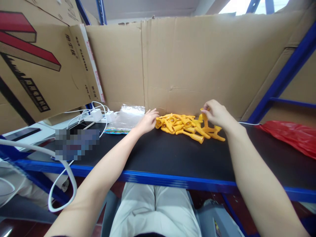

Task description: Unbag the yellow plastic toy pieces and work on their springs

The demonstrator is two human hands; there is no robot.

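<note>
A heap of yellow-orange plastic pieces [177,123], several with hollow cone-like ends and ridged stems, lies on the black tabletop [172,158]. At the heap's left edge is my left hand [147,121], its fingers stretched out and holding nothing that I can see. My right hand [215,112] is above the heap's right side, thumb and fingers pinched on the upper end of a yellow plastic piece [205,121]. This piece stands roughly upright, and its lower end overlaps other forked yellow pieces [214,135]. My right fingers partly cover its top.
Left of my left hand lies a clear plastic bag [127,117]. Beyond it are white chargers [96,115] with cables and a pixelated item [76,143]. A red plastic bag [291,135] lies at far right. Cardboard [185,65] walls the back; a blue rail [177,181] edges the front.
</note>
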